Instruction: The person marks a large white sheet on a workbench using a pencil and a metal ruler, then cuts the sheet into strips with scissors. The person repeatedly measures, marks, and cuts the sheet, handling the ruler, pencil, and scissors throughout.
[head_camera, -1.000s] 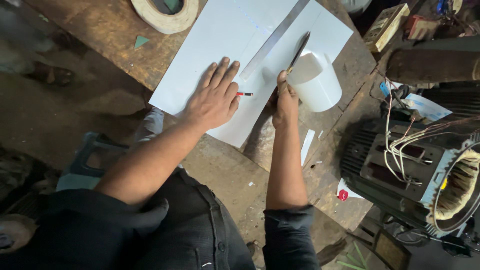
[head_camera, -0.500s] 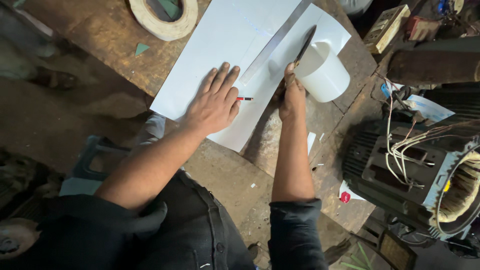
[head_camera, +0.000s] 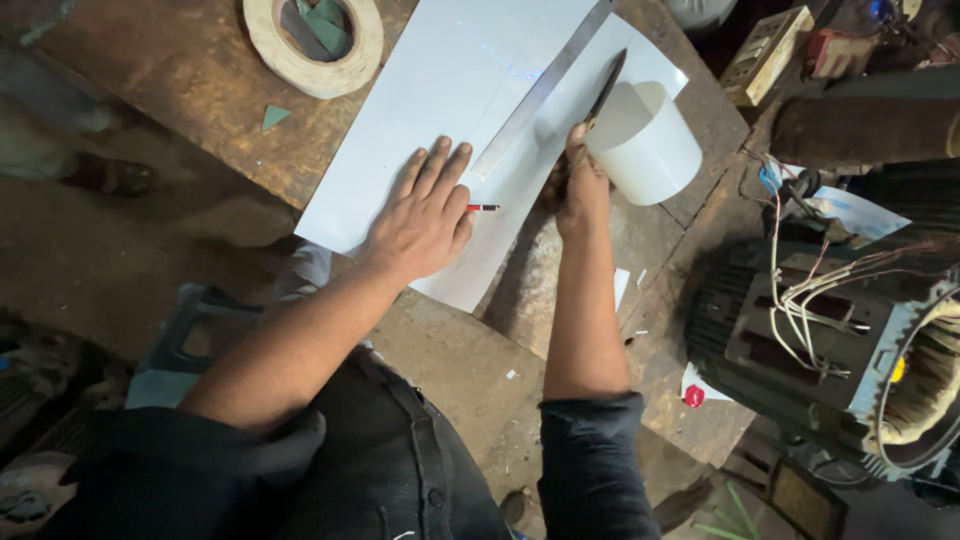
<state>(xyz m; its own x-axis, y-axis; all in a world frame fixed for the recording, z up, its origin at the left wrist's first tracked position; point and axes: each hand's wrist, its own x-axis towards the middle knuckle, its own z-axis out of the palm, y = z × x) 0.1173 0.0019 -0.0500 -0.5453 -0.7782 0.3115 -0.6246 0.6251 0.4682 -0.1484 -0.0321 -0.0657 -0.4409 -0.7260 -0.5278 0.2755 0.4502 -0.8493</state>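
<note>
My left hand (head_camera: 425, 215) lies flat with fingers spread on a large white sheet (head_camera: 450, 90) spread over a worn wooden table (head_camera: 170, 90). A small red pen (head_camera: 483, 208) sticks out from under that hand. A long metal ruler (head_camera: 540, 90) lies diagonally on the sheet just beyond the fingertips. My right hand (head_camera: 578, 190) grips a dark-bladed knife (head_camera: 605, 88) whose blade runs along the sheet beside the ruler. The sheet's right end curls up into a white roll (head_camera: 650, 145) next to the right hand.
A roll of tape (head_camera: 312, 40) with a green scrap inside sits at the table's far left. An opened electric motor (head_camera: 850, 350) with loose wires stands to the right. A small boxy part (head_camera: 768, 42) lies at the top right. A stool (head_camera: 200, 330) is by my leg.
My right hand and the knife have slid farther up the sheet along the ruler. The left hand stays pressed on the sheet.
</note>
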